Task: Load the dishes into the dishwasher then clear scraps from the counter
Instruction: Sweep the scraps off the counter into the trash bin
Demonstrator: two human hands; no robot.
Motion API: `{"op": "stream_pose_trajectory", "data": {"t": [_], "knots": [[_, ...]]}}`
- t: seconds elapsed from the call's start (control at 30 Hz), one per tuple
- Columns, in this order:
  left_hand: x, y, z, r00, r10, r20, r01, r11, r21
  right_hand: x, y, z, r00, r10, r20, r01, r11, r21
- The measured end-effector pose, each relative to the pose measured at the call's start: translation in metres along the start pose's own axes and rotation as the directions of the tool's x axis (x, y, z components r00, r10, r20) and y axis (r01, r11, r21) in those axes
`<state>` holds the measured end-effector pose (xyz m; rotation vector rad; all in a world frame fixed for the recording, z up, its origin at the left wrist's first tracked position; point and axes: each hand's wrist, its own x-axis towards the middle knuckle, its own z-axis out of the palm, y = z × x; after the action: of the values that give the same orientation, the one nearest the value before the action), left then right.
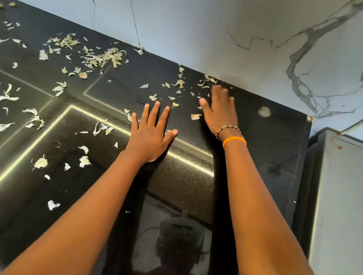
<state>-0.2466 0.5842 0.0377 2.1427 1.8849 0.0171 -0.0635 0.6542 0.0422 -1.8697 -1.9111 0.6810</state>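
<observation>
Black polished counter runs up to a veined marble wall. Pale scraps litter its left and far parts. Left hand lies flat, fingers spread, scraps just left of and beyond it. Right hand, blurred, fingers straight, rests among far scraps near the wall.

**Scraps to the left of both hands, wall behind**

Both hands lie flat on the table, the left hand nearer the front edge, the right hand farther back and to its right, close to the wall. The scraps are strewn over the table mostly left of the left hand, some between the hands and at the right hand's fingertips. A cabinet stands right of the right hand, beyond the table's end.
</observation>
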Motion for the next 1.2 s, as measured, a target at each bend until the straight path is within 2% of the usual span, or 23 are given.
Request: {"op": "stream_pose_trajectory", "data": {"t": [0.03,0.1,0.17,0.2,0.23,0.27,0.3,0.37,0.43,0.47,0.53,0.6,0.67,0.73,0.77,0.8,0.87,0.93,0.97,1.03,1.1,1.17,1.2], "knots": [[0.0,0.0,0.0,1.0,0.0,0.007,0.0,1.0,-0.001,0.0,-0.005,-0.001,0.996,-0.088,0.028,0.083,0.985,0.151],[0.002,-0.001,-0.001,1.0,0.0,0.03,0.0,1.0,0.004,0.005,-0.008,-0.004,0.985,-0.079,-0.151,0.125,0.939,0.319],[0.002,-0.001,-0.001,0.999,0.0,0.047,0.0,1.0,0.008,0.014,-0.003,-0.003,0.94,0.095,-0.329,-0.054,0.99,0.133],[0.002,-0.001,-0.001,0.999,-0.001,0.047,0.001,1.0,0.006,0.017,-0.001,0.0,0.938,0.181,-0.297,-0.187,0.982,0.007],[0.002,0.0,-0.001,0.999,-0.001,0.047,0.001,1.0,0.005,0.018,-0.002,0.004,0.954,0.206,-0.22,-0.232,0.968,-0.097],[0.002,0.0,-0.002,0.999,0.001,0.049,-0.001,1.0,0.003,0.016,-0.005,0.008,0.98,0.149,-0.132,-0.168,0.974,-0.153],[0.002,0.0,-0.002,0.999,0.002,0.051,-0.002,1.0,-0.001,0.014,-0.01,0.011,0.998,0.036,-0.054,-0.042,0.992,-0.121],[0.002,0.0,-0.003,0.998,-0.001,0.057,0.002,1.0,-0.012,0.009,-0.02,0.015,0.988,-0.153,-0.02,0.155,0.976,0.156],[0.002,0.0,-0.003,0.998,0.0,0.058,0.001,1.0,-0.012,0.013,-0.024,0.014,0.982,-0.1,-0.158,0.151,0.922,0.357],[0.001,0.0,-0.003,0.998,0.004,0.06,-0.003,1.0,-0.014,0.019,-0.023,0.014,0.979,-0.041,-0.199,0.112,0.926,0.36],[0.001,-0.001,-0.003,0.998,0.012,0.062,-0.011,1.0,-0.023,0.032,-0.021,0.016,0.985,0.005,-0.174,0.029,0.981,0.193],[0.001,-0.002,-0.003,0.999,0.013,0.039,-0.011,0.998,-0.054,0.043,-0.023,0.02,0.998,-0.017,-0.057,0.015,0.999,-0.04],[0.001,-0.003,-0.003,1.0,0.001,-0.021,-0.005,0.989,-0.147,0.045,-0.032,0.021,0.987,-0.119,0.105,0.125,0.991,-0.049],[0.002,-0.006,-0.003,0.995,-0.03,-0.1,0.0,0.958,-0.286,0.036,-0.038,0.026,0.953,-0.279,0.12,0.231,0.922,0.311],[0.003,-0.007,-0.003,0.99,-0.044,-0.135,-0.006,0.938,-0.345,0.031,-0.039,0.026,0.96,-0.281,0.011,0.248,0.864,0.438],[0.003,-0.008,-0.006,0.986,-0.049,-0.162,-0.019,0.918,-0.396,0.029,-0.038,0.024,0.97,-0.215,-0.118,0.245,0.851,0.465],[0.001,-0.01,-0.011,0.983,-0.06,-0.175,-0.043,0.846,-0.532,0.039,-0.032,0.022,0.959,-0.027,-0.282,0.097,0.967,0.236],[-0.005,-0.014,-0.016,0.976,-0.1,-0.193,-0.058,0.734,-0.677,0.042,-0.034,0.024,0.987,0.083,-0.136,-0.093,0.993,-0.068],[-0.009,-0.017,-0.018,0.966,-0.142,-0.214,-0.064,0.674,-0.736,0.04,-0.042,0.027,0.999,0.05,-0.01,-0.051,0.988,-0.144],[-0.018,-0.025,-0.021,0.939,-0.238,-0.248,-0.074,0.566,-0.821,0.026,-0.062,0.041,0.966,-0.17,0.196,0.186,0.98,-0.068],[-0.03,-0.034,-0.023,0.905,-0.311,-0.29,-0.077,0.551,-0.831,0.003,-0.078,0.054,0.908,-0.345,0.236,0.282,0.922,0.264],[-0.04,-0.044,-0.026,0.866,-0.368,-0.338,-0.08,0.565,-0.821,-0.004,-0.083,0.059,0.951,-0.308,0.024,0.272,0.874,0.403],[-0.045,-0.05,-0.028,0.849,-0.394,-0.353,-0.079,0.565,-0.821,-0.004,-0.084,0.059,0.971,-0.223,-0.083,0.238,0.923,0.302]]}}
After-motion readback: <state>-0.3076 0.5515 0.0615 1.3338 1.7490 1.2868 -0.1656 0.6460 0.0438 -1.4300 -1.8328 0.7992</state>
